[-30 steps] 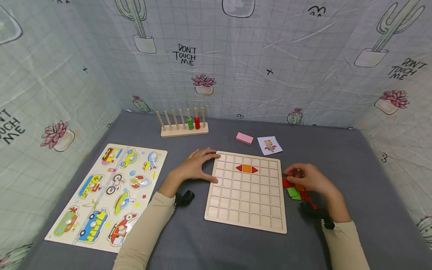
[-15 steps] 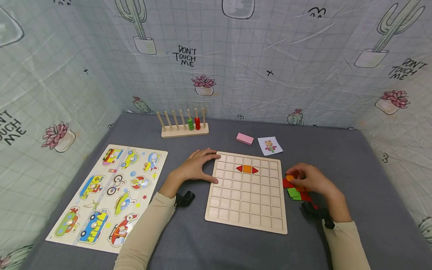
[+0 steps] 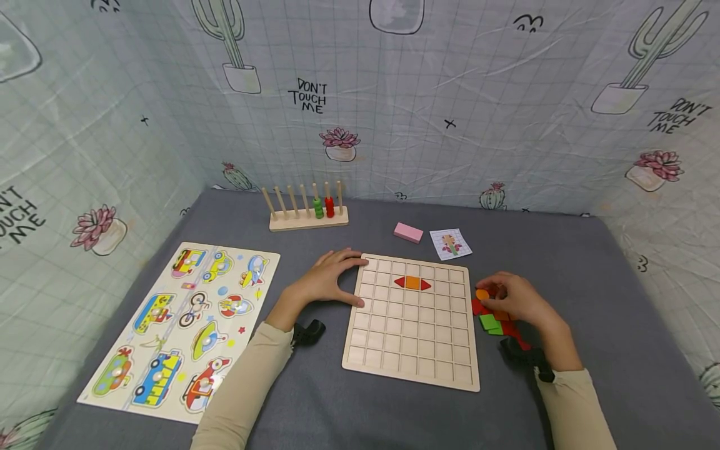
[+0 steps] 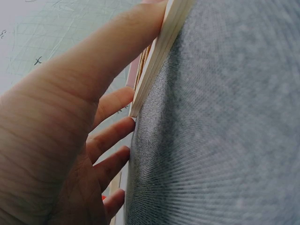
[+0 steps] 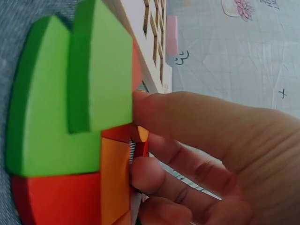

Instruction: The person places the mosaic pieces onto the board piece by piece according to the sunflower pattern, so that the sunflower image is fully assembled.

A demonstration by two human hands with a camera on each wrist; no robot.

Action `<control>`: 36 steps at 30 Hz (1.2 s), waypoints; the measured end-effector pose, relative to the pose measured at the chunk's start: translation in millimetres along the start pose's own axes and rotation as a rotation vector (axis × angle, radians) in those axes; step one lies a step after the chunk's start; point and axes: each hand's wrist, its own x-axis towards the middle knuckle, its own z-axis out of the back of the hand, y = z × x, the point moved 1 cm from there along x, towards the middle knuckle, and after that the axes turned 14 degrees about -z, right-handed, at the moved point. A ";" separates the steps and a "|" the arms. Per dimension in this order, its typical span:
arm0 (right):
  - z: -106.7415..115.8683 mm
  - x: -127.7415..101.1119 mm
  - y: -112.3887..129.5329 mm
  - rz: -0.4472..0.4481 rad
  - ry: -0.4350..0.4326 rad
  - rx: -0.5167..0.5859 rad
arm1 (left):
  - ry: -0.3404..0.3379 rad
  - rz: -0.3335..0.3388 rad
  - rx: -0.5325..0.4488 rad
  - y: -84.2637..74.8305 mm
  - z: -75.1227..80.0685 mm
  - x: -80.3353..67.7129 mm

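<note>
A wooden grid board [image 3: 410,337] lies on the grey cloth, with a red, orange and red row of tiles [image 3: 412,282] set in its upper part. My left hand [image 3: 337,278] rests on the board's top left corner, fingers straight, thumb along the left edge [image 4: 159,51]. Just right of the board, my right hand [image 3: 495,291] pinches a small orange piece [image 3: 482,294] over a pile of red, green and orange tiles [image 3: 488,322]. In the right wrist view, green tiles [image 5: 93,70] lie on top of red [image 5: 56,197] and orange ones [image 5: 115,178].
A vehicle peg puzzle [image 3: 180,325] lies at the left. At the back stand a wooden peg rack [image 3: 306,209] with green and red rings, a pink block [image 3: 407,232] and a picture card [image 3: 450,242]. Printed cloth walls close in three sides.
My right hand has shifted slightly over the pile, and the orange piece now shows at its fingertips. The left hand has stayed on the board's corner.
</note>
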 end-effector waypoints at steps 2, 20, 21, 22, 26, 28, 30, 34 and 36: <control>-0.9 0.7 -0.3 0.008 -0.019 -0.007 | -0.001 0.000 -0.001 0.2 -0.3 0.4; -0.9 -2.8 14.4 0.059 -0.061 -0.001 | -0.011 -0.008 -0.002 -1.0 0.0 -2.3; -1.3 -3.1 17.0 0.068 -0.060 0.001 | -0.012 -0.009 -0.002 -1.3 0.3 -2.4; -2.0 -3.3 19.6 0.077 -0.058 0.001 | -0.012 -0.008 -0.002 -1.6 0.6 -2.4; -6.5 -4.2 30.4 0.091 -0.022 0.015 | -0.010 -0.006 -0.003 -1.7 0.7 -1.9; -9.3 -4.1 35.0 0.088 0.010 0.027 | -0.010 -0.006 0.001 -1.2 0.5 -1.4; -12.4 -3.5 38.7 0.095 0.038 0.031 | -0.008 -0.008 0.004 -1.0 0.2 -1.0; -18.2 -0.6 44.6 0.138 0.074 0.019 | -0.003 -0.010 0.009 -0.6 0.1 -0.5; -20.8 1.2 48.0 0.167 0.082 0.007 | -0.001 -0.010 0.008 -0.7 0.1 -0.4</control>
